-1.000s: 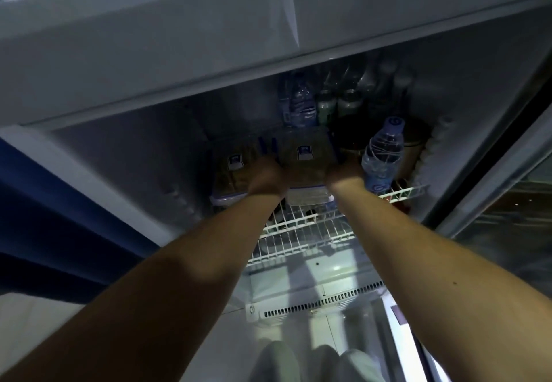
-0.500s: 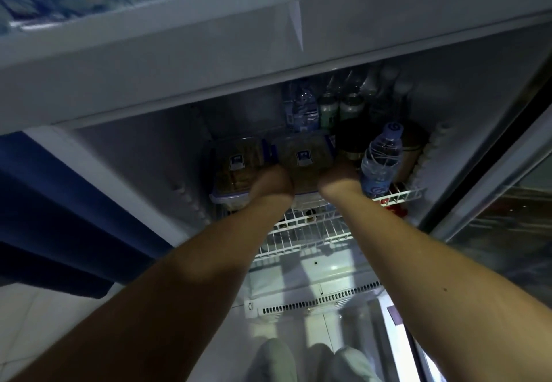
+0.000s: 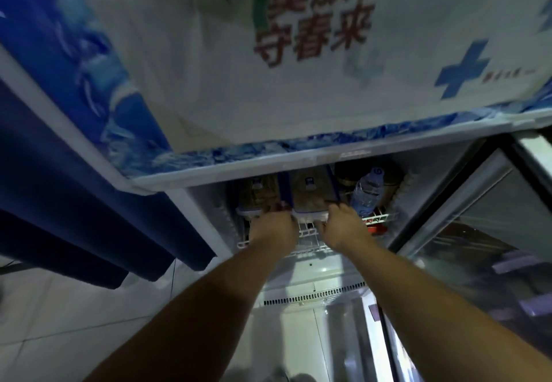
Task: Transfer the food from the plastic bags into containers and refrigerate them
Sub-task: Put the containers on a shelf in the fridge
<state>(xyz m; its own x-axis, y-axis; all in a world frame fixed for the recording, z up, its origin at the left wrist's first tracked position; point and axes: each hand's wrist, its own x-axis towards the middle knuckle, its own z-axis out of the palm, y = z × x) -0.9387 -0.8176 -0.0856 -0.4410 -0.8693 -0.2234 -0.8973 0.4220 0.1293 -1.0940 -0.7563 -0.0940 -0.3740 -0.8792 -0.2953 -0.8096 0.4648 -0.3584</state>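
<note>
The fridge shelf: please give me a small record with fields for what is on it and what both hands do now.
place: open fridge, white wire shelf
left container: clear box with food, on the shelf
right container: beside it, blue clips, touching or nearly so
water bottle: upright, right of the containers
left hand: at the front edge, between the two containers
right hand: at the right container's front corner
grip: fingers hidden, cannot tell
fridge door: open, at right

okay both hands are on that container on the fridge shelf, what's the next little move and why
Probably let go and draw both hands back. The container already appears to sit on the wire shelf beside the other container, with the left hand and right hand at its front corners.
</note>
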